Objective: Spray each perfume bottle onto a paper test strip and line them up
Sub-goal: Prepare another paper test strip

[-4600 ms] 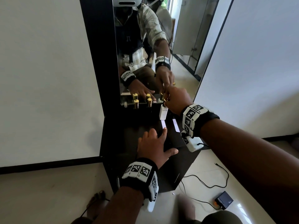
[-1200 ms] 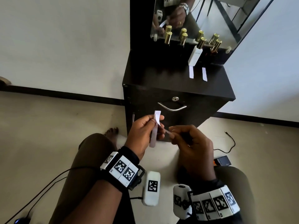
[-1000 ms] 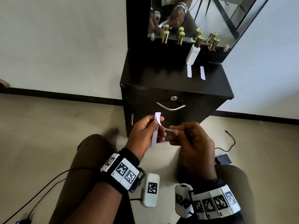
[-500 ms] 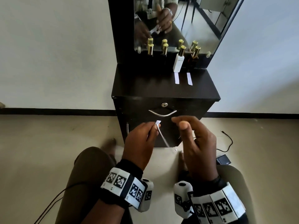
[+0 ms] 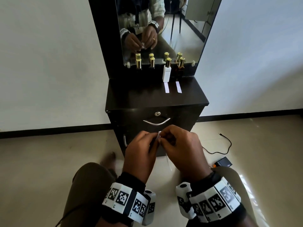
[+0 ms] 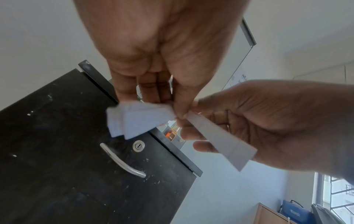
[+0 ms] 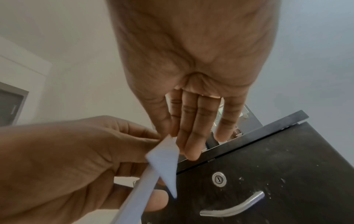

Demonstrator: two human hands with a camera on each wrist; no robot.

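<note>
From the head view I can barely see the paper strips (image 5: 158, 135); my hands cover them, low in front of the cabinet (image 5: 155, 99). The wrist views show my left hand (image 6: 153, 60) pinching a small fanned stack while my right hand (image 7: 191, 75) pinches one strip; I cannot tell whether it is free. Four bottles (image 5: 166, 72) stand by the mirror (image 5: 180, 38), two strips (image 5: 166, 87) before them.
</note>
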